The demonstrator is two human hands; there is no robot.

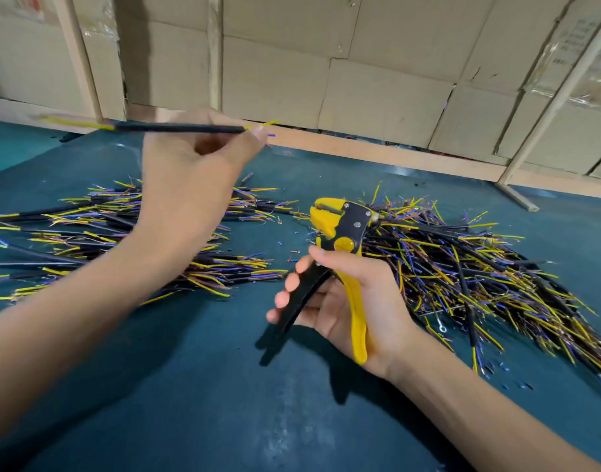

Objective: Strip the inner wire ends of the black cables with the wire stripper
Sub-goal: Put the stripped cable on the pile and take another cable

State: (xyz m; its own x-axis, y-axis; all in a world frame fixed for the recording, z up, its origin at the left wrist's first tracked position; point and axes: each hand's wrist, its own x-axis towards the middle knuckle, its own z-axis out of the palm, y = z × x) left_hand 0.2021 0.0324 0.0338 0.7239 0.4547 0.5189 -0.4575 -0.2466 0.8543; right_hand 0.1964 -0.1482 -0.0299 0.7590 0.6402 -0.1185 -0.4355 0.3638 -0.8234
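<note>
My left hand (pixel 190 172) is raised above the table and pinches one black cable (pixel 176 128) held level, with yellow and blue inner wires sticking out past my fingertips on the right and yellow wire at its left end. My right hand (pixel 346 301) grips the yellow and black wire stripper (pixel 343 233) by its handles, jaws pointing up and away. The handles are spread apart and nothing sits in the jaws. The cable tip is well above and left of the stripper head.
A pile of black cables (pixel 87 240) with yellow, blue and brown wire ends lies on the left of the teal table (pixel 207 403). A larger tangled pile (pixel 462 274) lies on the right. Small insulation scraps (pixel 292 253) dot the middle. Cardboard boxes (pixel 360 80) line the back edge.
</note>
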